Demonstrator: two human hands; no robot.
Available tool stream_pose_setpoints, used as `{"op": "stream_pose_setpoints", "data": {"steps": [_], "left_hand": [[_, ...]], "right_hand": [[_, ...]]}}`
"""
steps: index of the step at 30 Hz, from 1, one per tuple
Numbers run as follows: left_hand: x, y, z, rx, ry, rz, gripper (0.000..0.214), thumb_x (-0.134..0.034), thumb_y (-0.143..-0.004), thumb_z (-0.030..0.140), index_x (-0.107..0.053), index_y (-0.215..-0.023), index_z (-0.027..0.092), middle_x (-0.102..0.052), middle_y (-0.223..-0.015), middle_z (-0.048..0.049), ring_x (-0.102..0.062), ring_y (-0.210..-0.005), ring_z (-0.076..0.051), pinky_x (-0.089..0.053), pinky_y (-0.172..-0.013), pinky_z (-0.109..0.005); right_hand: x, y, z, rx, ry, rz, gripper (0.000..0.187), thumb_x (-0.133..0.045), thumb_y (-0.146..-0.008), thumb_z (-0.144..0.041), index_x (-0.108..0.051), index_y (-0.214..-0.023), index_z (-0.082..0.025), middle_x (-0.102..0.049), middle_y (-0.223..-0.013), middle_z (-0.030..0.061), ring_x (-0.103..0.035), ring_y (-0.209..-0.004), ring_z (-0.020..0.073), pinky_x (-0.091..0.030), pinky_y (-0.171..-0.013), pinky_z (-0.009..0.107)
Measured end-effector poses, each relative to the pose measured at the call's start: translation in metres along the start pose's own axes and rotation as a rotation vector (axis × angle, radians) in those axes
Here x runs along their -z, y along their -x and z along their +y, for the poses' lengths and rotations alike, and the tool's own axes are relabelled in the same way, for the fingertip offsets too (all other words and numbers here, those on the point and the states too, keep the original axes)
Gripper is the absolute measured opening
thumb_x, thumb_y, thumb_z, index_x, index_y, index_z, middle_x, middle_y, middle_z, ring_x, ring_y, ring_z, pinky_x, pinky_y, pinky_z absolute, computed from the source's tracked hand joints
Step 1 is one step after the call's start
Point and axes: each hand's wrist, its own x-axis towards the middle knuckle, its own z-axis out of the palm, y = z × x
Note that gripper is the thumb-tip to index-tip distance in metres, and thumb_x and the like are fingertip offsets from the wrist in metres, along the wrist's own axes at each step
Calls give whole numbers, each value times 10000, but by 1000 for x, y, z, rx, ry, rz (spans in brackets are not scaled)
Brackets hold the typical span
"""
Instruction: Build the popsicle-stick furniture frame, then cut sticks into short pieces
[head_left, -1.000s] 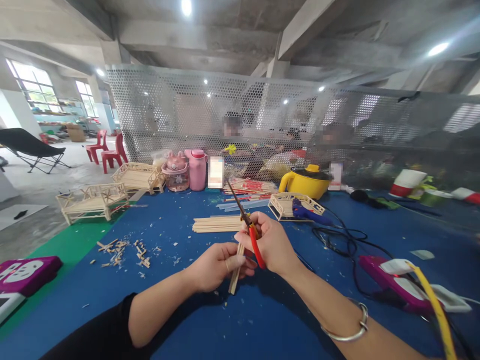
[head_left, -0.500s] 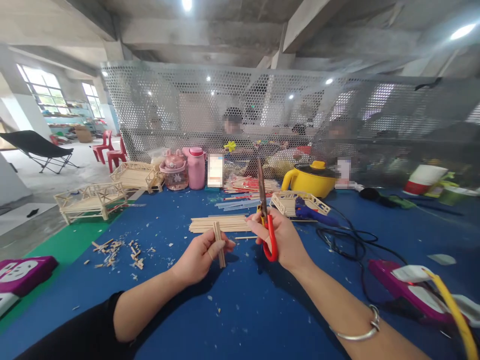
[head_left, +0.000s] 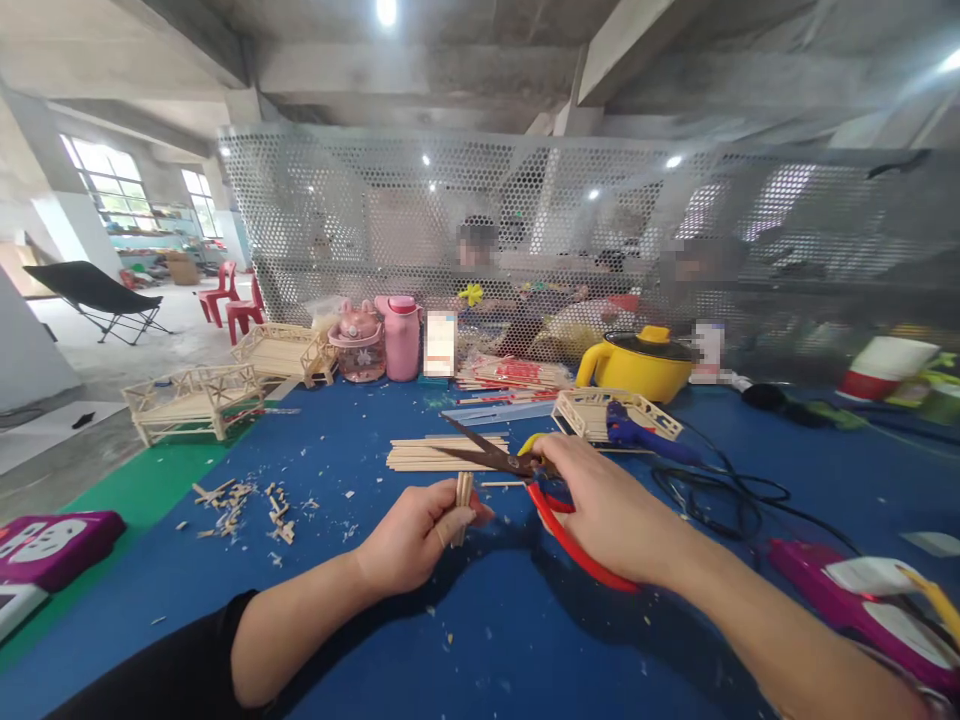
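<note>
My left hand (head_left: 416, 530) is closed around a small bundle of short wooden sticks (head_left: 464, 492), held upright with their ends showing above the fingers. My right hand (head_left: 607, 500) grips a pair of scissors (head_left: 517, 464) by red and yellow handles. The scissor blades are spread and point left, just above the bundle's top ends; whether they touch it I cannot tell. Behind my hands, a row of longer wooden sticks (head_left: 420, 455) lies on the blue table (head_left: 360, 640). One loose stick (head_left: 504, 484) rests in front of that row.
Stick offcuts (head_left: 229, 505) are scattered at left. Small wooden bed-like models (head_left: 195, 400) stand beyond them. A blue glue gun (head_left: 645, 432) leans at another model (head_left: 585, 410), its black cable curling right. A yellow pot (head_left: 637, 365), a pink bottle (head_left: 402, 340) and a perforated screen (head_left: 337, 220) stand behind.
The scissors have swung from upright to pointing left, and their blades have opened over the bundle. My left hand has shifted slightly right with the sticks. The view has turned slightly left.
</note>
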Motion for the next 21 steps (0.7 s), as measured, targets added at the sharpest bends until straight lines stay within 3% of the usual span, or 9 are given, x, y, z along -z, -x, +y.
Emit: {"op": "stream_pose_setpoints", "data": {"steps": [5, 11, 16, 19, 21], "left_hand": [[0, -1, 0, 39, 28, 1, 351, -369, -888, 372, -628, -917, 138, -678, -891, -76, -608, -792, -160, -460, -722, -230], [0, 0, 0, 19, 45, 2, 354, -370, -886, 371, -623, -893, 125, -675, -879, -86, -601, -773, -158, -461, -711, -235], [1, -1, 0, -10, 36, -17, 323, -372, -885, 364, -605, -913, 142, -665, -895, -78, -605, -794, -161, -465, -720, -243], [0, -1, -1, -49, 38, -32, 283, -401, -874, 364, -592, -880, 156, -655, -885, -71, -604, -823, -166, -460, -764, -261], [1, -3, -2, -1, 138, -26, 270, -420, -863, 385, -569, -876, 160, -657, -872, -72, -615, -808, -171, -476, -740, -277]], "right_hand": [[9, 2, -8, 55, 133, -90, 189, -489, -738, -262, -528, -917, -215, -589, -962, 96, -543, -878, 244, -457, -732, 357], [10, 3, -16, 78, 202, -41, 178, -505, -720, -244, -534, -893, -213, -600, -947, 91, -550, -868, 239, -450, -715, 338], [12, 3, -10, 77, 282, -34, 15, -503, -693, -209, -506, -686, -222, -591, -679, 22, -536, -620, 170, -357, -524, 263], [10, 4, -4, 103, 278, -31, 131, -506, -702, -247, -461, -584, -213, -547, -554, -8, -478, -513, 135, -291, -484, 248], [9, 2, 2, 52, 204, -31, 162, -495, -729, -294, -491, -593, -207, -556, -541, -10, -475, -500, 128, -292, -478, 237]]}}
